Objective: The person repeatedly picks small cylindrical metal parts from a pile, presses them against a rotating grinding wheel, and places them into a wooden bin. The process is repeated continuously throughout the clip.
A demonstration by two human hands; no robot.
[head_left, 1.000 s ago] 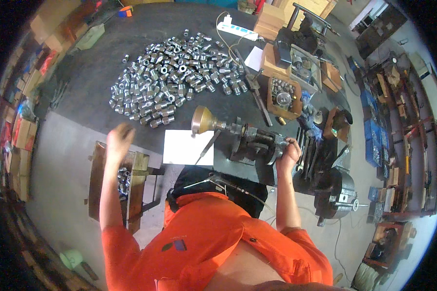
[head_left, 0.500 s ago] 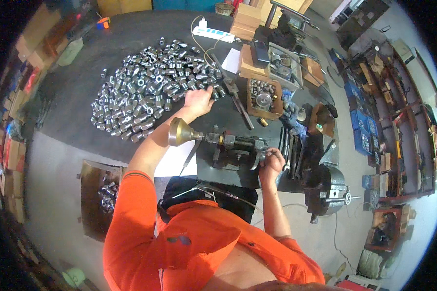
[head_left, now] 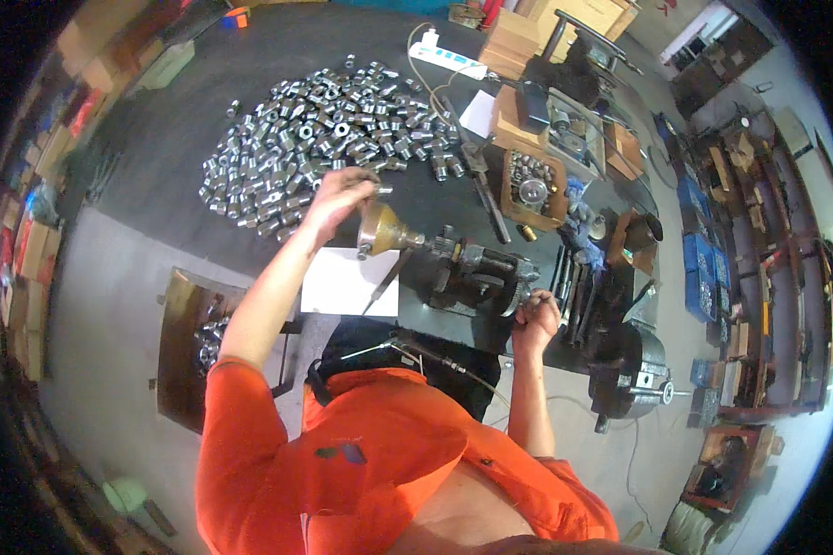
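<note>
My left hand (head_left: 336,199) is stretched forward over the near edge of a big pile of shiny metal nuts (head_left: 319,139), its fingers closed on a small metal part right beside the brass-coloured cone (head_left: 379,229) at the front of a small dark bench machine (head_left: 477,273). My right hand (head_left: 535,319) grips the machine's rear end, likely a handle, at the bench edge. A white sheet of paper (head_left: 347,282) lies under the cone.
A wooden box with metal parts (head_left: 532,180) stands behind the machine, with a black vise (head_left: 625,356) to the right. A brown bin of finished pieces (head_left: 194,342) sits low on the left. Shelves line the right wall.
My left hand went from the low bin on the left up to the nut pile, then drew back to the cone with a small part. The right hand stayed on the machine.
</note>
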